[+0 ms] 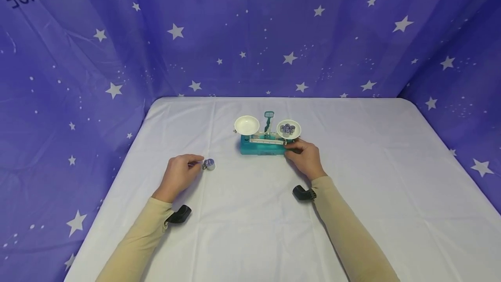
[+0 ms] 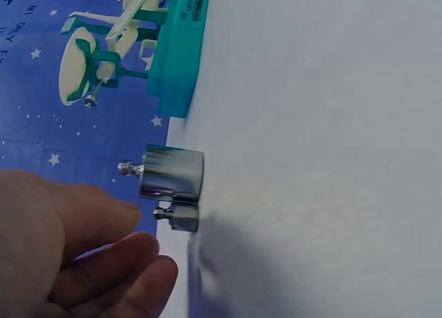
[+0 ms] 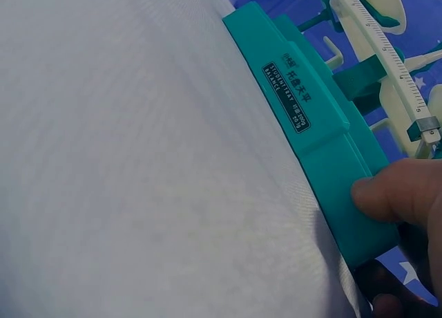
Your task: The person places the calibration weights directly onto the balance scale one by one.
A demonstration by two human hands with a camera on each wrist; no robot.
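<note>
A teal tray balance (image 1: 263, 147) stands on the white table, its left pan (image 1: 247, 125) higher than its right pan (image 1: 298, 135). Several small metal weights (image 1: 287, 129) sit in the right pan. My right hand (image 1: 307, 158) grips the right end of the teal base (image 3: 311, 135), thumb on its front face. On the cloth to the left, a large metal cylinder weight (image 2: 173, 173) stands beside a smaller weight (image 2: 184, 217), both with knobs. My left hand (image 1: 181, 175) is next to them, fingers loosely bent, with a small gap before the smaller weight's knob in the left wrist view.
White cloth (image 1: 250, 229) covers the table. Purple star-patterned curtains (image 1: 235, 34) hang behind it and along both sides. A black wrist mount (image 1: 180, 215) sticks out from the left sleeve, another black mount (image 1: 303, 193) from the right.
</note>
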